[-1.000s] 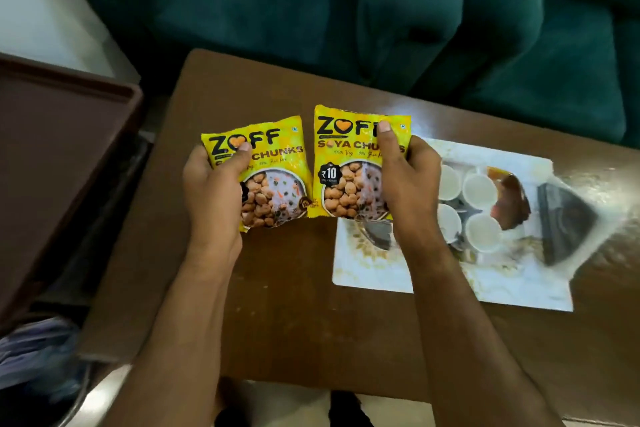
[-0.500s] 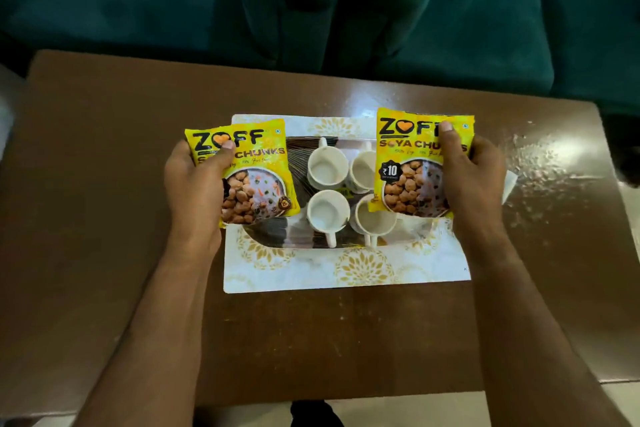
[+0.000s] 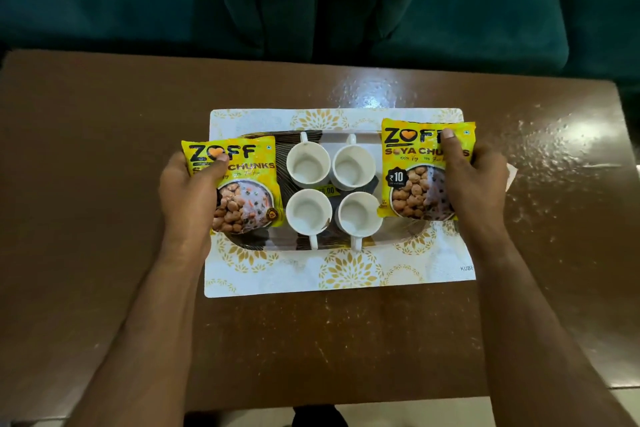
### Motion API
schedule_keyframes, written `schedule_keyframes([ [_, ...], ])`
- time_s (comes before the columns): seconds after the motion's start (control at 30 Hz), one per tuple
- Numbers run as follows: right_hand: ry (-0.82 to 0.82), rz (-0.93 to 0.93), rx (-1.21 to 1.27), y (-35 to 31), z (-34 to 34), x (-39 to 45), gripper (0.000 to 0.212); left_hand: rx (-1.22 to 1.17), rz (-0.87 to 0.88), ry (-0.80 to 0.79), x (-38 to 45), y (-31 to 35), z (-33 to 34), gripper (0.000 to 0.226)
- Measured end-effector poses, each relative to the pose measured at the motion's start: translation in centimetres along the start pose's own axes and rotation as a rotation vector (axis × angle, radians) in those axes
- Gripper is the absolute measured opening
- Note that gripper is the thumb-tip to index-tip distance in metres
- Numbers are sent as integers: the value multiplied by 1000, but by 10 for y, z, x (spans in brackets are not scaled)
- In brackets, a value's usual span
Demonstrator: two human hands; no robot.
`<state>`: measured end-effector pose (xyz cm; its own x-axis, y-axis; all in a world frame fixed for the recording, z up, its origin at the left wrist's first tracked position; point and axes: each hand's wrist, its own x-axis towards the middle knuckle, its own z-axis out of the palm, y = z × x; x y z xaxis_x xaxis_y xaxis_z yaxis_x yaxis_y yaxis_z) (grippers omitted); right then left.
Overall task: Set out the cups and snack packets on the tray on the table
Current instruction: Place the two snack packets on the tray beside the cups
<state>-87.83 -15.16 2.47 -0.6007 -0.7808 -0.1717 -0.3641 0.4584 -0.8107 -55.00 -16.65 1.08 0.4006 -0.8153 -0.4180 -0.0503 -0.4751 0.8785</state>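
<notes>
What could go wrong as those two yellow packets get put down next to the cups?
1. The left packet in the left hand sits close beside the near-left cup; lowering it carelessly might nudge that cup.
2. The right packet in the right hand seems to overhang the tray's right end, so it may end up partly on the placemat.
3. The four cups stand tightly together, so one bump could knock several.

yellow packets [image 3: 242,184], white cups [image 3: 308,165], brown table [image 3: 104,184]
</notes>
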Motion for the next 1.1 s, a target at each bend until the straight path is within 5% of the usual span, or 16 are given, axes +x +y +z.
schedule_keyframes([
  [0.4,28,-65,-150,27,6,9,46,119,29,59,2,-37,16,30],
  [0.7,-59,-62,-244,56,30,-3,50,452,317,230,-8,-55,28,32],
  [0.9,51,-205,-404,57,40,-12,49,562,357,196,-5,-67,34,62],
  [1.1,11,-440,-551,69,48,-28,50,900,543,206,-24,-63,35,63],
])
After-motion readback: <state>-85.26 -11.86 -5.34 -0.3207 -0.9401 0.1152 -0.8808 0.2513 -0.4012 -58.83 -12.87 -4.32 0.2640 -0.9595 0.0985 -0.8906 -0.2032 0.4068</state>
